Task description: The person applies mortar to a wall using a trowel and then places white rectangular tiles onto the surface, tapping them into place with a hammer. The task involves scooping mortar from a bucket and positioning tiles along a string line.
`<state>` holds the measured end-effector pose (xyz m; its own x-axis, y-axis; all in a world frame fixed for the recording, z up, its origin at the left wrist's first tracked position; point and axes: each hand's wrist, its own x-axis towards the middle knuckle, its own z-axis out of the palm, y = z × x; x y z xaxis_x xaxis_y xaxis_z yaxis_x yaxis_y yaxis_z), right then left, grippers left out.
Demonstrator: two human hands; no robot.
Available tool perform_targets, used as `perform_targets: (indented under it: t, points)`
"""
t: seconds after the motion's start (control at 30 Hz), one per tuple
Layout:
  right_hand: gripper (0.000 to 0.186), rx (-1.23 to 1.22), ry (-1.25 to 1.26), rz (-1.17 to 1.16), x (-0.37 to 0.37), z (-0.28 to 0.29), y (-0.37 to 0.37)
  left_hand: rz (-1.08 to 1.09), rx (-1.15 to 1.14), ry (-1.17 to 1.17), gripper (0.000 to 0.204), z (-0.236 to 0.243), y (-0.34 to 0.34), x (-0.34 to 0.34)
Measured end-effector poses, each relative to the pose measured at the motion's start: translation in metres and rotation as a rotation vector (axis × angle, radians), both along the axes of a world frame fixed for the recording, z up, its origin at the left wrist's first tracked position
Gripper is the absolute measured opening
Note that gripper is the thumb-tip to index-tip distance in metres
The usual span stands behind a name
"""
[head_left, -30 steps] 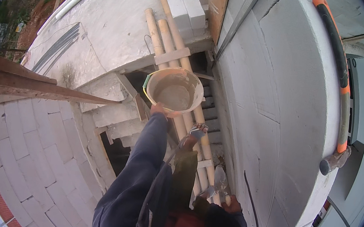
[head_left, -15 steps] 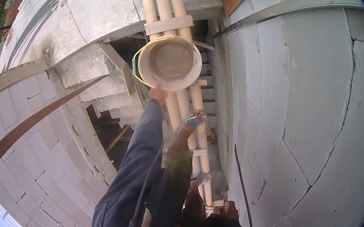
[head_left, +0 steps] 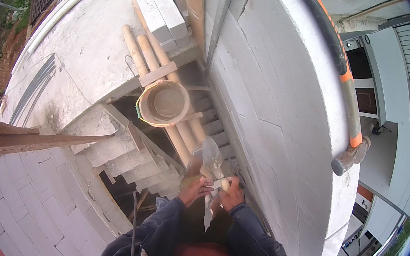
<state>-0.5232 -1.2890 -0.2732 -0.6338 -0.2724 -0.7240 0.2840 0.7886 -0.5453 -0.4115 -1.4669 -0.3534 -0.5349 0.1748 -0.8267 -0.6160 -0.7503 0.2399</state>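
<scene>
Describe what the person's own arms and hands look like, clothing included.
Both forearms come up from the lower edge in dark navy long sleeves with loose, creased cuffs at the wrists. The left hand and right hand are bare, without gloves. No watch or rings can be made out.

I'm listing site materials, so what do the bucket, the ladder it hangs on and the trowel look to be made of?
The bucket looks like plastic: tan wall, yellow-green rim, smeared grey inside with what seems mortar. The ladder seems to be bare round wooden poles with a nailed flat rung, pale and unpainted. The trowel, at both hands, the left hand and right hand, has a grey, probably steel blade; its pale handle may be wood.
</scene>
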Motion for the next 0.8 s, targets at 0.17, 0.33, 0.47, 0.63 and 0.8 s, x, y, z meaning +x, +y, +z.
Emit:
perform_targets:
  t: [0.17,0.33,0.47,0.63,0.8]
  points:
    - [0.056,-0.312,0.134,0.074,0.030,0.063,-0.003,0.123,-0.119,0.160,0.059,0.085,0.051,-0.012]
    - [0.051,-0.437,0.402,0.343,0.027,0.119,0.015,0.409,-0.158,-0.061,0.037,0.160,0.061,-0.030]
    - [0.031,-0.362,0.980,0.243,-0.059,0.237,0.013,0.434,-0.263,0.028,0.028,0.167,0.027,-0.012]
    - [0.028,0.016,1.446,-0.073,-0.200,0.326,0.013,0.678,-0.311,0.081,0.027,0.178,-0.020,0.018]
    - [0.036,0.354,1.057,0.062,-0.254,0.325,0.015,0.729,-0.371,0.058,0.033,0.209,-0.026,0.056]
